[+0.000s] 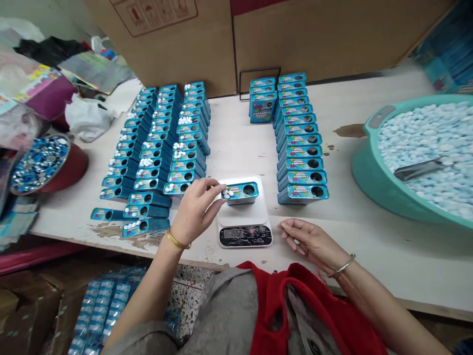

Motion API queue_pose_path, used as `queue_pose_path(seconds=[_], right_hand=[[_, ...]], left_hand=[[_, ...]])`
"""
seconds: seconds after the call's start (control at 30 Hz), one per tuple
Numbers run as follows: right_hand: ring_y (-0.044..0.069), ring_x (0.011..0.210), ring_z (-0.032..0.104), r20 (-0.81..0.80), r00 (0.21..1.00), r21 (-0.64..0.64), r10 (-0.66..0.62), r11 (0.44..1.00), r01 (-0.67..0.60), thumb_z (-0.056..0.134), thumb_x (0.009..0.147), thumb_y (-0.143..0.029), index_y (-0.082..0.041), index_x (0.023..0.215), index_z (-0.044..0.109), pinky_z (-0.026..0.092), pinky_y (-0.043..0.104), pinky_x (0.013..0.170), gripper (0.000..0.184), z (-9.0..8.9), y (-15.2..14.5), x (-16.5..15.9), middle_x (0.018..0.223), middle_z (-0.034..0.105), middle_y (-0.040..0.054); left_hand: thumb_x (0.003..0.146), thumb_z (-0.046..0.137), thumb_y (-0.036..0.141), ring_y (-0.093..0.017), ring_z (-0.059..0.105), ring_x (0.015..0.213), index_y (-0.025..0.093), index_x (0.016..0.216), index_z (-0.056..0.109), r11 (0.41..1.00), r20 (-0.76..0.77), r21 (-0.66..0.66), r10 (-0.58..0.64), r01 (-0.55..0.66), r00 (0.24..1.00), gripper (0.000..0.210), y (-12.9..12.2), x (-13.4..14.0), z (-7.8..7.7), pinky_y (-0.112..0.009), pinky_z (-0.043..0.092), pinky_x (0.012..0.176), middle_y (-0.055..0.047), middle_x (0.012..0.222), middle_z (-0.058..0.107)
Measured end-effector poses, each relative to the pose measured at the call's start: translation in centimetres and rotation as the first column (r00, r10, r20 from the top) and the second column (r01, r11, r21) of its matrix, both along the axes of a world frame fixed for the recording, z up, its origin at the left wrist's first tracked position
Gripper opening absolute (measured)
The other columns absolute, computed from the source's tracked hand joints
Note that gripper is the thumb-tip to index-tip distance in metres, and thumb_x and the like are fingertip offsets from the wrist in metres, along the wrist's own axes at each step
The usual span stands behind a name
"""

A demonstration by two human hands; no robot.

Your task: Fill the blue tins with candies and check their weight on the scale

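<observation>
On a white kitchen scale point(243, 212) with a black front panel stands a blue candy tin point(242, 191), its round hole at the right and a few white candies point(228, 193) lying on its top at the left. The thumb and forefinger of my left hand point(199, 204) close around the tin's left end. My right hand point(312, 241) is to the right of the scale, over the table, fingers curled together with a small white candy point(296, 241) held in them. The scale's display point(234, 233) is lit, but its digits are hard to read.
Rows of blue tins point(150, 162), many topped with candies, stand left; more tins point(303, 165) stand right. A teal tub point(391, 182) holds pale candies and a metal scoop point(417, 170). A red bowl point(70, 165) of shiny blue-silver pieces is far left. Cardboard boxes point(332, 44) line the back.
</observation>
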State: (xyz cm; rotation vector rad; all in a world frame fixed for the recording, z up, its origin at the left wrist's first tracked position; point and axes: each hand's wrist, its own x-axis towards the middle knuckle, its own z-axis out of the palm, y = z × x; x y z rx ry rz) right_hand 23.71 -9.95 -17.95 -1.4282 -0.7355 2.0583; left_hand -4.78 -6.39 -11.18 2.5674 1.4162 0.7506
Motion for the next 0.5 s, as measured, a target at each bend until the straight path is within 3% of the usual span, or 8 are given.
queue_pose_path(seconds=[0.2, 0.4, 0.5], right_hand=[[0.005, 0.047, 0.038, -0.039, 0.998, -0.007, 0.057, 0.998, -0.057, 0.079, 0.062, -0.058, -0.017, 0.074, 0.061, 0.020, 0.022, 0.042, 0.046, 0.9, 0.2, -1.5, 0.069, 0.058, -0.0009], [0.004, 0.044, 0.038, -0.078, 0.996, -0.021, 0.046, 0.999, -0.047, 0.079, 0.062, -0.059, -0.016, 0.075, 0.062, 0.017, 0.021, 0.040, 0.048, 0.0, -0.2, -2.0, 0.068, 0.057, -0.0019], [0.004, 0.044, 0.038, -0.093, 0.995, -0.030, 0.035, 0.999, -0.038, 0.079, 0.061, -0.059, -0.016, 0.076, 0.062, 0.016, 0.020, 0.040, 0.048, -0.3, -0.3, -2.2, 0.068, 0.057, -0.0019]], left_hand=[[0.093, 0.054, 0.023, -0.020, 0.055, 0.091, 0.019, 0.108, 0.060, 1.000, -0.048, 0.001, 0.016, -0.016, 0.999, 0.017, 0.2, 0.3, 0.9, -0.035, 0.046, 0.077, -0.008, 0.100, 0.061], [0.096, 0.050, 0.024, -0.018, 0.055, 0.082, 0.019, 0.098, 0.061, 1.000, -0.203, -0.022, -0.025, 0.021, 0.979, 0.013, 1.1, 1.6, 1.7, -0.033, 0.036, 0.069, -0.005, 0.090, 0.066], [0.097, 0.047, 0.024, -0.016, 0.056, 0.079, 0.019, 0.097, 0.060, 0.997, -0.191, -0.046, -0.065, 0.057, 0.979, 0.014, 1.7, 2.8, 1.6, -0.032, 0.035, 0.067, -0.004, 0.088, 0.067]])
